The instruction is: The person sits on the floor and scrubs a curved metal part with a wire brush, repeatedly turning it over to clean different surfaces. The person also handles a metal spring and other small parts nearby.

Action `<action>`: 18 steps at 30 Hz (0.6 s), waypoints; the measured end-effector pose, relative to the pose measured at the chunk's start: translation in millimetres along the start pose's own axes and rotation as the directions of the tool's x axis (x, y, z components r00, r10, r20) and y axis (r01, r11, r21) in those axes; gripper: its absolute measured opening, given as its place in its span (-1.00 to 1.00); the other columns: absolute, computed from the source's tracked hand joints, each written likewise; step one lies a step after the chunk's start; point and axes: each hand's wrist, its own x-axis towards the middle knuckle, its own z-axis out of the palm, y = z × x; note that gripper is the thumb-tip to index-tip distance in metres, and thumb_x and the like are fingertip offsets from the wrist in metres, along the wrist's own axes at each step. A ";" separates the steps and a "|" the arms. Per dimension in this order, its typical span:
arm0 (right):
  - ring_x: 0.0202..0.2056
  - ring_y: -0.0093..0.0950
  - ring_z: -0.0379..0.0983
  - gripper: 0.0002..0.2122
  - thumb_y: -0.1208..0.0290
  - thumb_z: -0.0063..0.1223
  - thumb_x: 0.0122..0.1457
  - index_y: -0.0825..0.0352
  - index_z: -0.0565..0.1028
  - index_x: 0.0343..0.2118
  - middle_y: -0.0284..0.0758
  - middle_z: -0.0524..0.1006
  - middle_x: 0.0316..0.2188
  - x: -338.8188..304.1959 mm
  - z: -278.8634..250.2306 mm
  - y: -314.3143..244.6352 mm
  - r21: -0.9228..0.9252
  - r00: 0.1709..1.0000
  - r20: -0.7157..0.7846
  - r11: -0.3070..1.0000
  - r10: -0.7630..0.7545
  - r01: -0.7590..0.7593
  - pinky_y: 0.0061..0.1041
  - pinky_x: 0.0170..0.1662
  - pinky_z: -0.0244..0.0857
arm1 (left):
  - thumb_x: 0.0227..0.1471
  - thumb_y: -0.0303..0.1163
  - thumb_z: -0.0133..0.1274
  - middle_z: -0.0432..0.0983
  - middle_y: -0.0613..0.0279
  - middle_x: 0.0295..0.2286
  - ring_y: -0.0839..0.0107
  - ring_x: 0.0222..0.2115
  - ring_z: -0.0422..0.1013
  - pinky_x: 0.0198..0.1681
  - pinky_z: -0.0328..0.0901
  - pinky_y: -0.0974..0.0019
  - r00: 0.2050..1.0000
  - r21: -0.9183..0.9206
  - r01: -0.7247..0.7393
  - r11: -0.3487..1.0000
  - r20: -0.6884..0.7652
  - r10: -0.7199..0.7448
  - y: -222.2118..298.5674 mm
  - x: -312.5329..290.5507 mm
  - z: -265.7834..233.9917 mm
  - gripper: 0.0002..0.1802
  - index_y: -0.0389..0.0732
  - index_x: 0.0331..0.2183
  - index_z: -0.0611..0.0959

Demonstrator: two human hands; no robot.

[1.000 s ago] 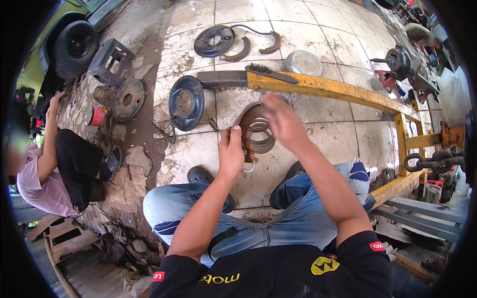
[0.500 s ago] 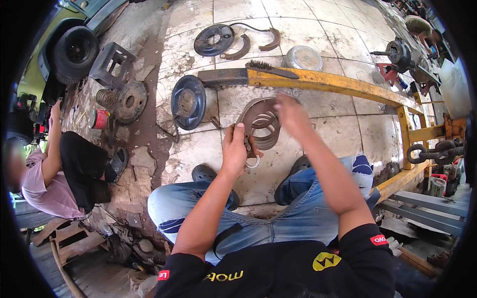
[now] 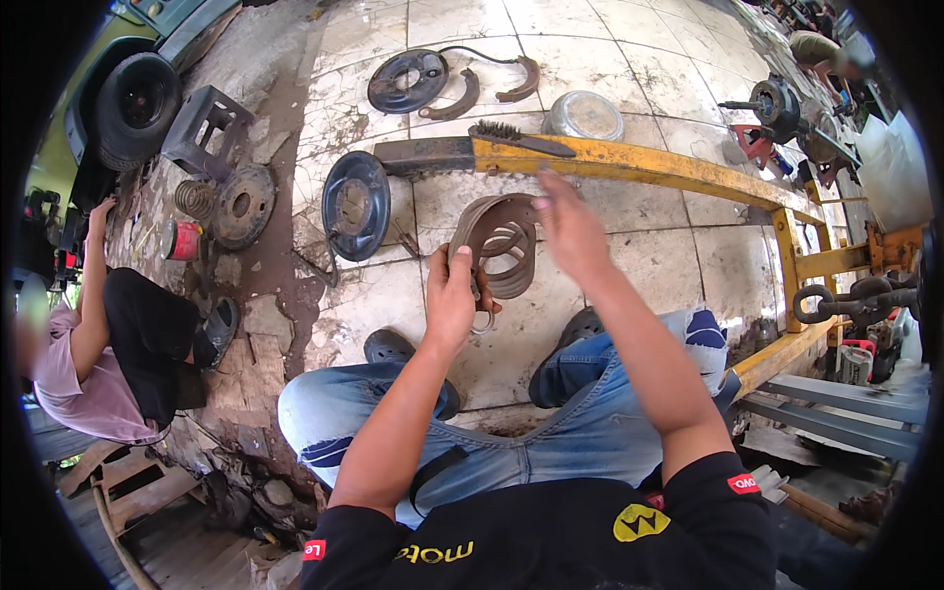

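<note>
My left hand (image 3: 454,300) is closed around the lower left end of a curved brown brake shoe (image 3: 484,224), raised above the tiled floor. My right hand (image 3: 573,231) is at the shoe's upper right end, fingertips close to its edge. Blur on those fingers hides whether they hold anything. Beyond and partly behind the shoe is a brown coil spring (image 3: 513,279). Just below my left fingers a small pale ring (image 3: 483,324) shows in part.
A yellow steel beam (image 3: 649,163) crosses ahead, with a wire brush (image 3: 521,140) lying on it. Dark backing plates (image 3: 356,206), two loose brake shoes (image 3: 521,81) and a round silver pan (image 3: 583,116) lie around it. Another person (image 3: 98,344) crouches at the left.
My right hand has shifted slightly along the shoe's upper right end, its fingers now pointing more upward. The left hand keeps its hold. The whole view has moved a little.
</note>
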 end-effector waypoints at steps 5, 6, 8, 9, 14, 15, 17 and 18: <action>0.13 -0.12 0.35 -0.69 0.31 -0.19 0.34 0.40 0.47 -0.02 -0.01 0.44 0.06 -6.4 17.2 16.3 -0.030 0.987 0.129 0.995 0.096 -0.093 -0.23 0.19 0.23 | 0.28 -0.14 -0.16 0.34 0.28 -0.52 0.51 -0.69 0.29 -0.60 0.41 0.31 1.000 0.044 -0.016 0.999 0.003 0.016 -2.1 -2.0 -1.8 -0.66 -0.22 -0.10 0.34; 0.14 -0.14 0.34 -0.70 0.31 -0.16 0.33 0.37 0.47 -0.01 -0.03 0.44 0.08 5.8 -2.1 20.8 -0.079 0.871 0.270 0.911 0.410 -0.404 -0.24 0.20 0.22 | 0.28 -0.15 -0.16 0.34 0.28 -0.52 0.51 -0.69 0.29 -0.60 0.40 0.31 1.000 0.024 -0.013 1.000 -0.016 0.013 -0.7 -1.4 -3.6 -0.66 -0.22 -0.10 0.34; 0.15 -0.16 0.33 -0.70 0.31 -0.14 0.33 0.31 0.46 0.02 -0.07 0.43 0.10 8.1 -10.7 19.7 -0.060 0.809 0.254 0.843 0.530 -0.534 -0.24 0.21 0.21 | 0.28 -0.15 -0.16 0.34 0.28 -0.53 0.51 -0.69 0.29 -0.60 0.41 0.30 1.000 0.030 -0.015 0.999 -0.012 0.015 0.3 -0.7 -3.5 -0.66 -0.22 -0.11 0.34; 0.15 -0.17 0.33 -0.70 0.30 -0.15 0.33 0.28 0.45 0.04 -0.08 0.42 0.11 1.1 -4.9 12.0 0.031 0.927 0.099 0.930 0.361 -0.366 -0.24 0.20 0.22 | 0.27 -0.15 -0.16 0.34 0.28 -0.53 0.51 -0.69 0.29 -0.60 0.41 0.30 1.000 0.032 -0.016 0.999 -0.006 0.016 -0.3 1.1 -2.5 -0.67 -0.23 -0.12 0.34; 0.11 -0.09 0.36 -0.61 0.20 -0.18 0.36 0.33 0.40 0.12 -0.08 0.39 0.14 -15.0 22.9 19.5 -0.106 0.956 0.113 0.954 -0.270 0.282 -0.22 0.10 0.30 | 0.27 -0.14 -0.14 0.35 0.27 -0.54 0.52 -0.71 0.28 -0.62 0.39 0.31 0.999 0.042 -0.041 0.998 0.016 0.041 -9.5 4.6 -2.4 -0.66 -0.23 -0.13 0.34; 0.12 -0.11 0.36 -0.61 0.21 -0.17 0.35 0.34 0.40 0.12 -0.08 0.39 0.14 -9.3 17.0 23.8 -0.076 0.981 0.188 0.997 0.043 -0.029 -0.23 0.12 0.29 | 0.27 -0.14 -0.14 0.35 0.27 -0.54 0.52 -0.71 0.28 -0.62 0.39 0.31 0.999 0.033 -0.053 0.998 0.004 0.052 -8.6 5.9 -5.9 -0.66 -0.23 -0.14 0.34; 0.14 -0.14 0.34 -0.61 0.23 -0.14 0.34 0.35 0.39 0.12 -0.06 0.39 0.14 2.3 0.3 29.7 -0.106 0.713 0.348 0.781 0.609 -0.615 -0.25 0.15 0.27 | 0.26 -0.18 -0.12 0.34 0.27 -0.54 0.53 -0.71 0.27 -0.64 0.37 0.32 0.997 0.035 -0.077 0.996 -0.014 0.077 -5.7 4.6 -5.3 -0.64 -0.25 -0.08 0.31; 0.16 -0.16 0.34 -0.62 0.28 -0.10 0.32 0.36 0.40 0.12 -0.05 0.40 0.13 -3.5 2.2 31.6 0.085 0.871 0.177 0.874 0.458 -0.478 -0.25 0.20 0.24 | 0.26 -0.19 -0.11 0.34 0.27 -0.53 0.53 -0.72 0.27 -0.64 0.36 0.32 0.995 0.036 -0.094 0.995 -0.018 0.095 -7.6 4.1 -3.1 -0.63 -0.26 -0.06 0.30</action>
